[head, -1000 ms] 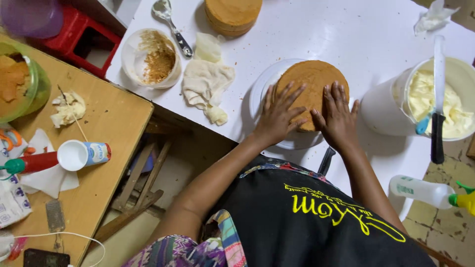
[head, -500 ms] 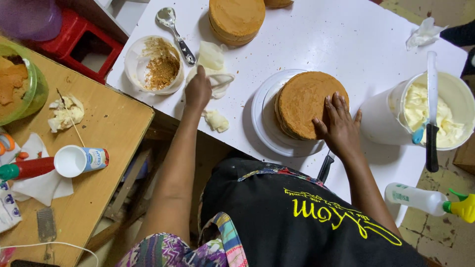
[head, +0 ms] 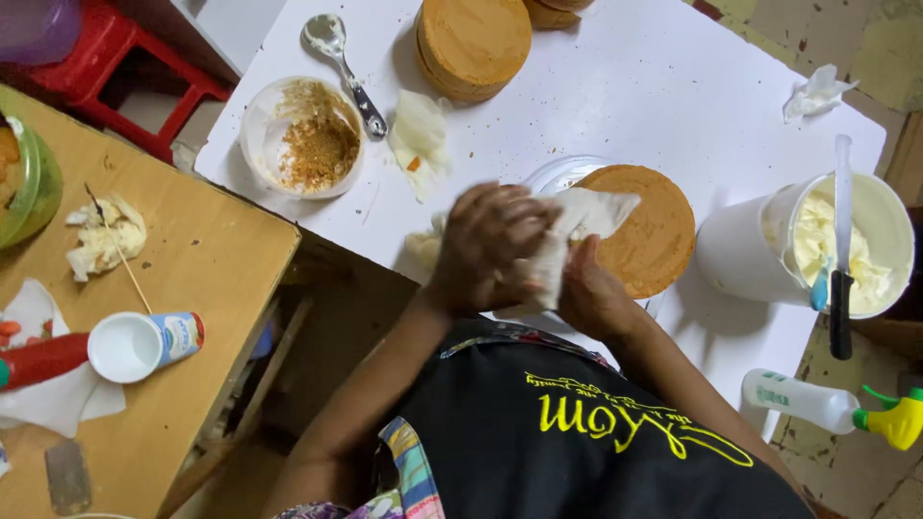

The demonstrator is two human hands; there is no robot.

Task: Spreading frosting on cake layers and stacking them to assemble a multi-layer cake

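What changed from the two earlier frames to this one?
The left hand left the cake, reached to the tissue beside the plate, took a piece and came back. Both hands now meet over the plate, with the tissue between them; the right hand has lifted off the cake. The cake, crumb bowl, spoon and cream tub stayed put.

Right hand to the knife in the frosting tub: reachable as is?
Probably yes. The right hand sits beside the cake layer, and the knife rests across the frosting tub just beyond, handle toward the person. But both hands are rubbing a white tissue, so not free.
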